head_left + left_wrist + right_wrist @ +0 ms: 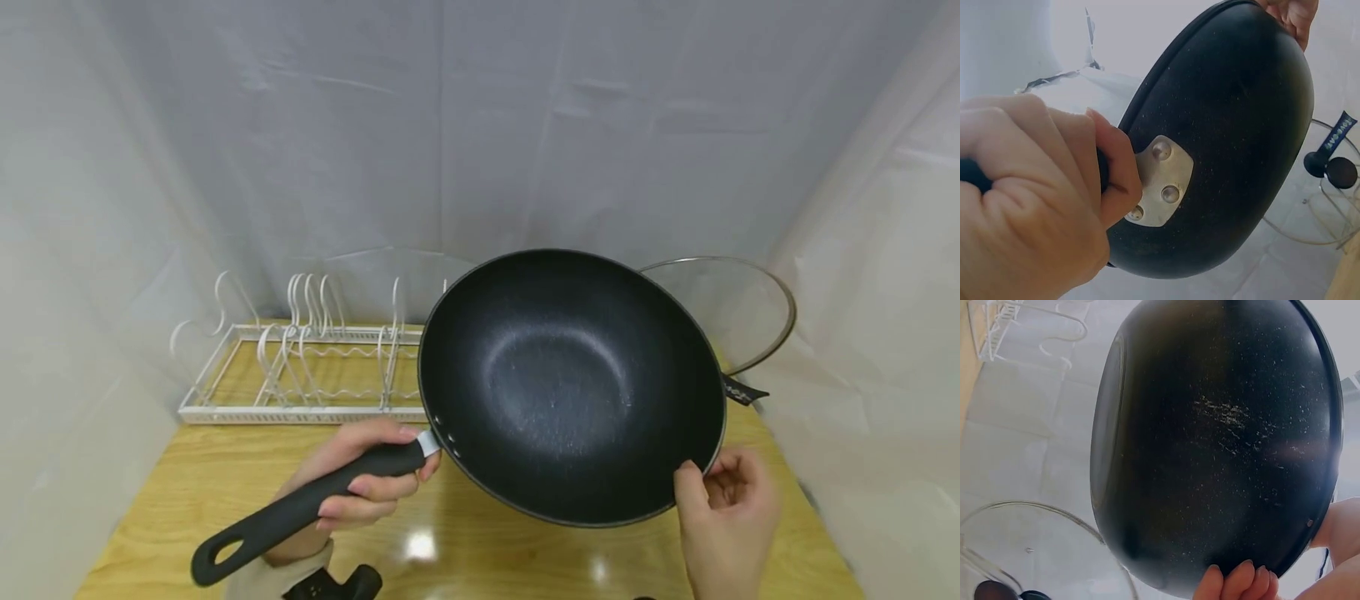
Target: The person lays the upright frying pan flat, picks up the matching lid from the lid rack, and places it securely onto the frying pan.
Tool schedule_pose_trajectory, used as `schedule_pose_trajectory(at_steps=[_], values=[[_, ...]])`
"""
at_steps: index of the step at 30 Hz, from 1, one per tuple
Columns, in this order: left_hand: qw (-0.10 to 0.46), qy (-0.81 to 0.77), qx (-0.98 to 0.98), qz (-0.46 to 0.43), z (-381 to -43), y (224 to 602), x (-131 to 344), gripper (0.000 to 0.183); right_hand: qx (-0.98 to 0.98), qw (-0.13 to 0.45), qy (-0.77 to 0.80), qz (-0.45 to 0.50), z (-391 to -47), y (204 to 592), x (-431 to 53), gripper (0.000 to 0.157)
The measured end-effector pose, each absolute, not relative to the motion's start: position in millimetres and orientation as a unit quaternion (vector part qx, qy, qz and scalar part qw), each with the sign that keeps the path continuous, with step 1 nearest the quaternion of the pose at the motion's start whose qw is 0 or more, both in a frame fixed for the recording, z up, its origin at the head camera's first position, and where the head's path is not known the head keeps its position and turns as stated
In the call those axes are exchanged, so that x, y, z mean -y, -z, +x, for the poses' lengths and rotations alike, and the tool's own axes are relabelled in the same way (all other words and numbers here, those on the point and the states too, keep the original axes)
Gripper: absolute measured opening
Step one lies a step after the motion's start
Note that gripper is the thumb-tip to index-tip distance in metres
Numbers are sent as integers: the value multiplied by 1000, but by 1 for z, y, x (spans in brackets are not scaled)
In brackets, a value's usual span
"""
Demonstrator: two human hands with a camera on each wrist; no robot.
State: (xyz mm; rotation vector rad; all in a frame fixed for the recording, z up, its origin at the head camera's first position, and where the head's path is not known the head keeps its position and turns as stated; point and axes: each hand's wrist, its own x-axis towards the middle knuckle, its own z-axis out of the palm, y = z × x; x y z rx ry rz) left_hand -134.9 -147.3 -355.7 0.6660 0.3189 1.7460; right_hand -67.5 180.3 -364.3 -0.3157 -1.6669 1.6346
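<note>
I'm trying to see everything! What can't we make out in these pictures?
- Head view: the right part of the white dish rack, hidden behind the black wok.
- Head view: the left part of the glass lid, also behind the wok.
- Head view: the letters on the lid handle, too small to read.
- Left wrist view: most of the wok handle, covered by the left hand.

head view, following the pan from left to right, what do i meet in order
Handle's holed end → left hand gripping the handle → pan's black bowl → right hand pinching the rim.
</note>
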Motion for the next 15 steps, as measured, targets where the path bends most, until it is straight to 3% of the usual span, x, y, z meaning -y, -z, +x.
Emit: schedule_pose_trajectory(at_steps=[15], values=[[598, -742, -157, 260, -135, 383, 144, 37, 632, 412, -624, -206, -49, 393, -175, 23]])
